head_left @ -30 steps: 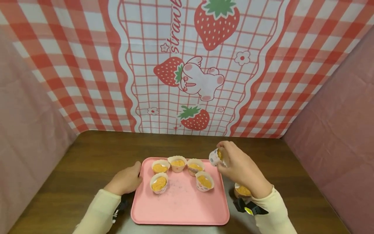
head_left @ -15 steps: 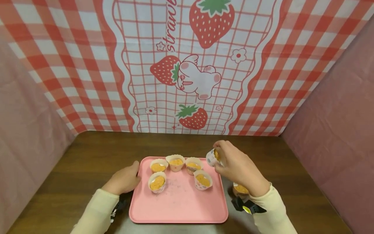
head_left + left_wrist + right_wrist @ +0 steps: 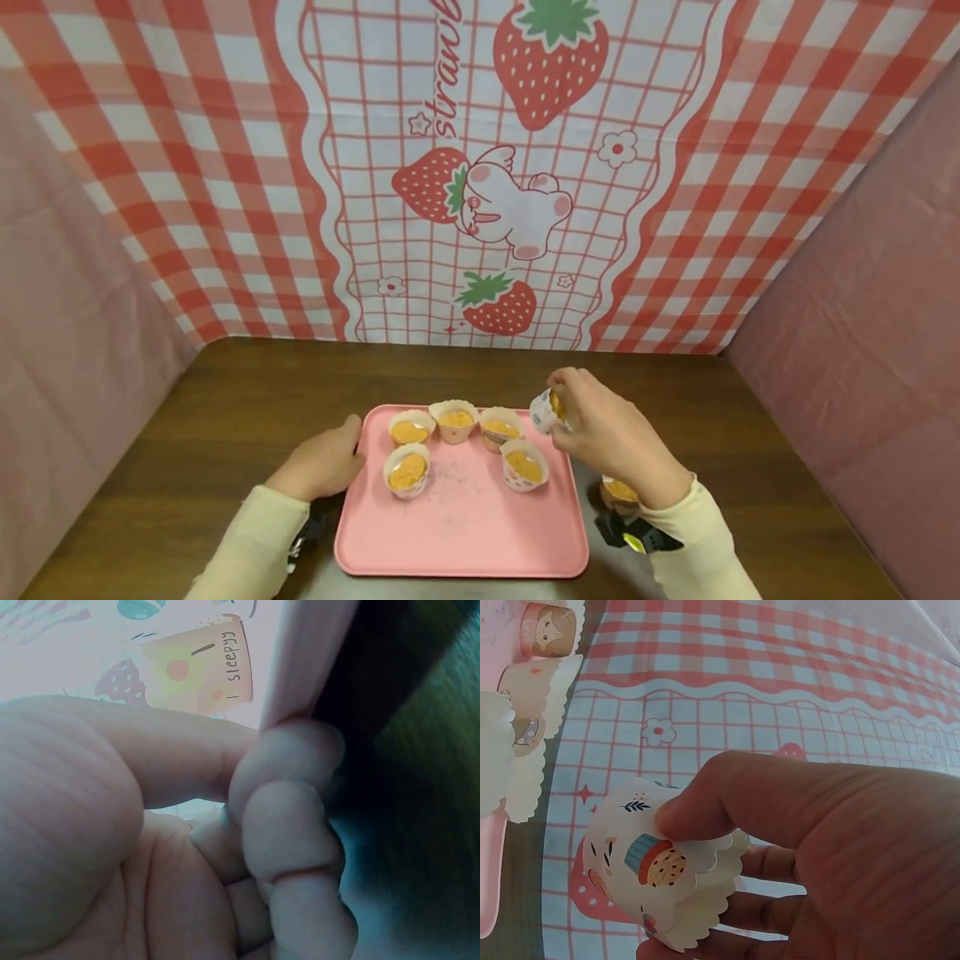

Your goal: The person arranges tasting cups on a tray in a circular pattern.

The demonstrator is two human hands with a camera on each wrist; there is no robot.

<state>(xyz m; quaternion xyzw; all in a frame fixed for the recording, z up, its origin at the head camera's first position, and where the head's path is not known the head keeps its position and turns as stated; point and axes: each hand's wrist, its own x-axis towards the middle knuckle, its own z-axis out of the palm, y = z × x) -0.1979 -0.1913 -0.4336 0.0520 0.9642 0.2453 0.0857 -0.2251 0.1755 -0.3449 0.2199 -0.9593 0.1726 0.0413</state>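
My left hand point(image 3: 322, 462) grips the left rim of a pink tray point(image 3: 457, 542), with the curled fingers and thumb meeting at the edge in the left wrist view. My right hand point(image 3: 618, 437) pinches a cupcake in a white paper cup point(image 3: 542, 412) over the tray's far right corner. This cup is tipped on its side, its scalloped mouth toward the palm, and a printed cupcake picture point(image 3: 658, 862) shows on its wall. On the tray's far half stand several orange-topped cupcakes, among them one at the left point(image 3: 407, 472) and one at the right point(image 3: 524, 467).
Another cupcake point(image 3: 620, 492) sits on the brown wooden table point(image 3: 277, 379), right of the tray and partly hidden by my right wrist. A red checked cloth with strawberries point(image 3: 498, 307) hangs behind the table. Pink cloths point(image 3: 847, 333) flank both sides.
My right hand has shifted slightly left and down with the tipped cupcake, closer to the tray's corner. The left hand keeps its grip on the rim.
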